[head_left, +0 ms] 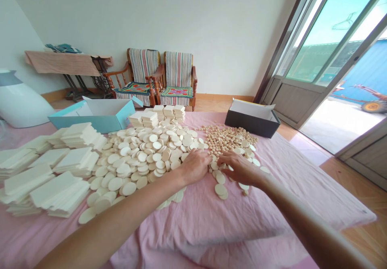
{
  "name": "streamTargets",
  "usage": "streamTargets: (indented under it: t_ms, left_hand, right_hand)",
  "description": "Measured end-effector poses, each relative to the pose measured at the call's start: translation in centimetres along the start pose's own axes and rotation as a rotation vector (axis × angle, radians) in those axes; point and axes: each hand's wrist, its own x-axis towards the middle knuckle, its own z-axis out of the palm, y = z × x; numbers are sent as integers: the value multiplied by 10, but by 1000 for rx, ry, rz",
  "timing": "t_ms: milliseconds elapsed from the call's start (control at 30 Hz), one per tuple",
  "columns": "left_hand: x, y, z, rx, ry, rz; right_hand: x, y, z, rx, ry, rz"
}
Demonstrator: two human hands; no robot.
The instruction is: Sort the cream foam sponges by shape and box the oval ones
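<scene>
My left hand [196,166] rests at the right edge of a big heap of pale round wooden discs [128,168]. Its fingers are bent and close together, and whatever lies under them is hidden. Facing it, my right hand [240,168] is low over a few scattered discs, thumb and fingers apart, with nothing seen in its grip. Just beyond both hands spreads a pile of small round wooden beads [225,138]. A couple of loose discs [221,190] lie on the pink cloth [193,216] below the right hand.
Stacks of pale rectangular boards [62,192] stand at the left, with more square stacks [148,119] behind the discs. A light blue box [90,123] sits at the back left, a black box [252,119] at the back right. A white jug [22,103] is far left.
</scene>
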Motion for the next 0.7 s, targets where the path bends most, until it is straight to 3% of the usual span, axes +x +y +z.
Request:
streamTargets:
  t_ms: [167,333,500,700]
  left_hand:
    - [1,-5,3,-51,66,-61]
    - [-2,-11,-3,-103,153,-160]
    - [-14,-27,-29,-159,250,-349]
    - [-45,-81,-68,-51,402,-622]
  right_hand:
    - [10,1,1,66,107,92]
    - [22,-2,7,94,-23,111]
    - [27,-1,9,75,-103,127]
    - [40,-1,-8,88,-116,93]
